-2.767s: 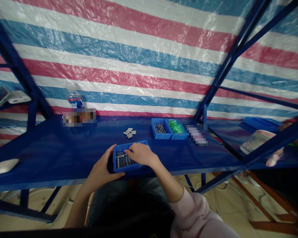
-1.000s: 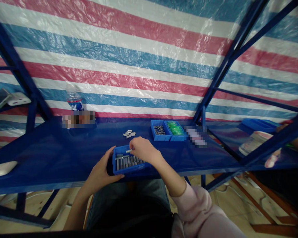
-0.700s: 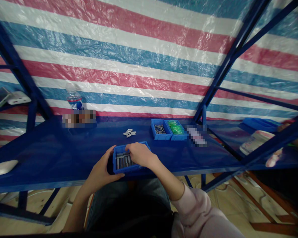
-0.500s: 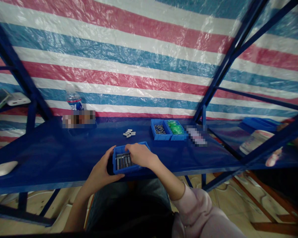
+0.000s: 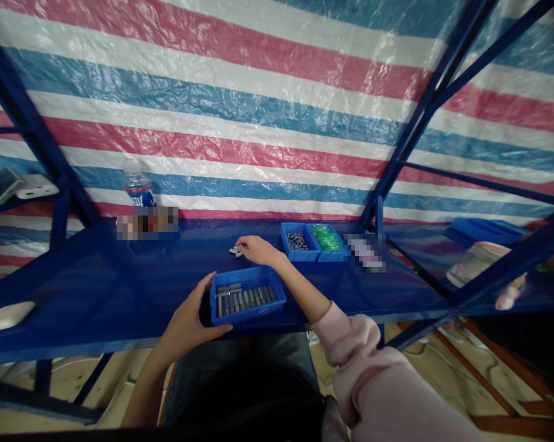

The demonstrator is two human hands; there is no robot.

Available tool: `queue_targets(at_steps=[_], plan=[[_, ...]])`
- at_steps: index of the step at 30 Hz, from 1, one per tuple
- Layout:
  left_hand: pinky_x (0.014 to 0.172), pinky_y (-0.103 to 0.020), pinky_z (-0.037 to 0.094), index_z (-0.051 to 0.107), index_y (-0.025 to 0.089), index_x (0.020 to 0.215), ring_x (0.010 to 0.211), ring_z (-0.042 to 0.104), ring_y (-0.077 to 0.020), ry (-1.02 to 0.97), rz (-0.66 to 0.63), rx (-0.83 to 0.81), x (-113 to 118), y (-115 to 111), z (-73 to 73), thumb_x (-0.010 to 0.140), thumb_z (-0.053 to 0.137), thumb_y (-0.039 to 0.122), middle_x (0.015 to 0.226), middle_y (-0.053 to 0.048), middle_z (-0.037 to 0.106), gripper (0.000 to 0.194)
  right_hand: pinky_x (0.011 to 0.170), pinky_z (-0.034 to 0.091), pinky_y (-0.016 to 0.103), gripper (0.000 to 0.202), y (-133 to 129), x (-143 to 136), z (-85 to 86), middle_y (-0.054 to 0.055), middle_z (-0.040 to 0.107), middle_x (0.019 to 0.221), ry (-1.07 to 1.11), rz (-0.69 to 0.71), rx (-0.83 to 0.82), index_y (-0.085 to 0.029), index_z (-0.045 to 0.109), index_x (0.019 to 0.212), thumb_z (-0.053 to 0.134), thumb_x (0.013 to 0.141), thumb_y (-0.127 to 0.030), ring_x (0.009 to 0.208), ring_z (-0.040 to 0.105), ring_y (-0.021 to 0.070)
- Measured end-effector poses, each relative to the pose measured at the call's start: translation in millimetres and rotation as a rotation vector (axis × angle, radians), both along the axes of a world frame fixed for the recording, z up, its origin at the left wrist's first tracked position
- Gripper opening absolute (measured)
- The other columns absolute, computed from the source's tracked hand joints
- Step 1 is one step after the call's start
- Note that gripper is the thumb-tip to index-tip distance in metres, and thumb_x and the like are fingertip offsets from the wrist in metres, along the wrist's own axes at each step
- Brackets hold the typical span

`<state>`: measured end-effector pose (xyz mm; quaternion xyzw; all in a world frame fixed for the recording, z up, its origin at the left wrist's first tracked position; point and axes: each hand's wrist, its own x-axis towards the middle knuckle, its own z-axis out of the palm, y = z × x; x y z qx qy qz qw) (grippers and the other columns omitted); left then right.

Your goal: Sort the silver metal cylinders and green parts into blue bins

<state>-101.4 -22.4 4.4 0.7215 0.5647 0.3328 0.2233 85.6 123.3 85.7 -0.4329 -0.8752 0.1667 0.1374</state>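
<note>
At the table's front edge sits a blue plastic bin [image 5: 249, 316] holding several small silvery metal pieces [image 5: 251, 298], mostly laid side by side in a row. My left hand [image 5: 191, 319] grips the bin's left end, fingers along the far corner and thumb at the near side. Beyond the bin, my right hand [image 5: 258, 250] reaches over a small group of loose metal pieces [image 5: 235, 252]. Its fingertips are pinched together at the pieces, and the hand covers part of the group.
Two joined blue bins stand farther right: one with small metal parts [image 5: 297, 241], one with green items [image 5: 325, 236]. A blurred flat object [image 5: 365, 252] lies beside them. A bottle [image 5: 139, 190] stands back left, a white rounded object [image 5: 7, 316] front left. Blue frame bars [image 5: 410, 132] rise at right.
My right hand has moved out of the blue bin, up and away, to the loose metal pieces. More of the row in the bin now shows. My left hand stays on the bin.
</note>
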Motion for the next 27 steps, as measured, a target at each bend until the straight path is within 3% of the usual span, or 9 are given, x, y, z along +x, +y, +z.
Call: queue_targets(at_steps=[4,10,17,21,27], plan=[[0.107,-0.052,0.038,0.019,0.026,0.144,0.131,0.043,-0.0335,0.0,-0.006,-0.008,0,0,0.1,0.067,0.075,0.045,0.144,-0.013,0.04,0.097,0.091,0.043,0.023,0.033,9,-6,-21.7,0.01,0.067,0.119,0.015,0.076,-0.036,-0.015,0.065,0.115,0.051,0.086,-0.009,0.109,0.062,0.0168],[0.106,-0.052,0.039,0.018,0.027,0.145,0.132,0.042,-0.0339,0.019,0.0,0.008,-1,-1,-0.5,0.067,0.075,0.045,0.144,-0.012,0.041,0.098,0.084,0.045,0.02,0.037,10,-4,-27.0,0.007,0.07,0.112,-0.003,0.064,-0.075,-0.016,0.068,0.11,0.057,0.077,-0.003,0.101,0.065,0.0158],[0.105,-0.05,0.04,0.02,0.025,0.145,0.13,0.044,-0.0333,0.021,0.006,-0.003,0,-1,2.2,0.066,0.075,0.046,0.144,-0.012,0.042,0.098,0.065,0.047,0.021,0.016,9,-3,-21.7,0.01,0.075,0.086,-0.122,-0.116,-0.147,-0.011,0.075,0.085,0.073,0.071,-0.019,0.081,0.07,0.0208],[0.106,-0.05,0.039,0.018,0.026,0.145,0.132,0.043,-0.0328,0.021,0.009,-0.018,0,-2,3.5,0.067,0.074,0.045,0.145,-0.012,0.04,0.098,0.063,0.047,0.021,0.015,3,-1,-15.1,0.01,0.075,0.088,-0.146,-0.183,-0.131,-0.013,0.074,0.084,0.074,0.073,-0.023,0.081,0.07,0.0198],[0.106,-0.051,0.039,0.018,0.027,0.145,0.131,0.043,-0.0332,0.017,-0.003,0.0,-1,-1,0.4,0.066,0.075,0.045,0.144,-0.013,0.042,0.099,0.069,0.046,0.022,0.012,-6,15,2.5,0.008,0.075,0.092,-0.13,-0.175,-0.027,-0.016,0.074,0.085,0.07,0.078,-0.024,0.087,0.068,0.019]])
